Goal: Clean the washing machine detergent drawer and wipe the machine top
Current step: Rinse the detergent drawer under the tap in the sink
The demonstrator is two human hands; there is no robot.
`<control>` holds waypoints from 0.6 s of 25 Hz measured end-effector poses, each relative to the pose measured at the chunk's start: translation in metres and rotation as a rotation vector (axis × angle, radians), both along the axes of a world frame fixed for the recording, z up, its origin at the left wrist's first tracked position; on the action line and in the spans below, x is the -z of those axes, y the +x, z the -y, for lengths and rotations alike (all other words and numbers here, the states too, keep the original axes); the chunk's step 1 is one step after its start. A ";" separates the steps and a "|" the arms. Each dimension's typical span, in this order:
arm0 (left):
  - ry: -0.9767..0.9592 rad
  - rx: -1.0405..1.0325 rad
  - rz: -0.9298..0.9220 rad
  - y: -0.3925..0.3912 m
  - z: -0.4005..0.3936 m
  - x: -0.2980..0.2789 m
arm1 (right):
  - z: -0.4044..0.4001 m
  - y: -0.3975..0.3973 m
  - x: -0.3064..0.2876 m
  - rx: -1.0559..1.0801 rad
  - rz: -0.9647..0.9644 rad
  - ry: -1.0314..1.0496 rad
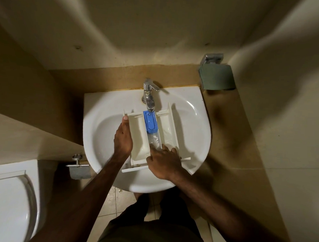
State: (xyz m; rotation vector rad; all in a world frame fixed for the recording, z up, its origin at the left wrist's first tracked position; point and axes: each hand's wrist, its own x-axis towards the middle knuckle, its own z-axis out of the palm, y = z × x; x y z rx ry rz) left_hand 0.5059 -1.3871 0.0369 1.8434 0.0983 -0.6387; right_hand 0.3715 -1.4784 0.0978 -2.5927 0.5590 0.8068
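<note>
Beige walls are seen all around a small washroom, and a white sink [195, 122] is set into a brown tabletop [228, 135]. A white detergent drawer [136, 130] is held down in the bowl of the sink, right under the shiny tap [149, 96]. Water is poured from the tap onto a blue insert [150, 121] in the drawer's middle slot, and wet foam is seen just below it. The drawer's left wall is gripped by the left hand [123, 137], with the thumb laid flat along the top edge and the fingers hidden behind the wall. The near end of the drawer is pressed by the right hand [164, 162], and its fingers are curled down into the slots. A green soap dish [216, 76] is fixed in the corner, well apart from the sink. A white toilet [4, 201] is seen at the bottom left, and a metal paper holder [77, 165] is seen between it and the sink.
</note>
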 end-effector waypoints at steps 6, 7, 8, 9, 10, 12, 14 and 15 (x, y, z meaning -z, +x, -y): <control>-0.053 0.001 0.009 -0.003 0.002 -0.007 | -0.002 -0.002 -0.006 0.006 0.155 -0.125; -0.056 -0.001 0.008 -0.003 0.002 -0.007 | -0.001 -0.003 -0.006 0.020 0.148 -0.107; -0.048 -0.012 0.012 -0.003 0.002 -0.006 | -0.001 -0.003 -0.005 0.042 0.131 -0.086; -0.041 -0.023 0.021 -0.003 0.001 -0.004 | -0.001 -0.003 -0.003 0.064 0.117 -0.069; -0.039 -0.030 0.030 -0.002 0.001 -0.003 | -0.002 -0.002 0.000 0.087 0.122 -0.048; -0.035 -0.024 0.042 0.000 0.000 0.002 | -0.003 0.005 0.008 0.131 0.162 0.013; -0.042 0.000 0.037 0.001 -0.001 0.005 | -0.004 0.017 0.012 0.176 0.181 0.080; -0.053 0.004 0.029 0.001 -0.001 0.005 | -0.004 0.021 0.013 0.192 0.174 0.101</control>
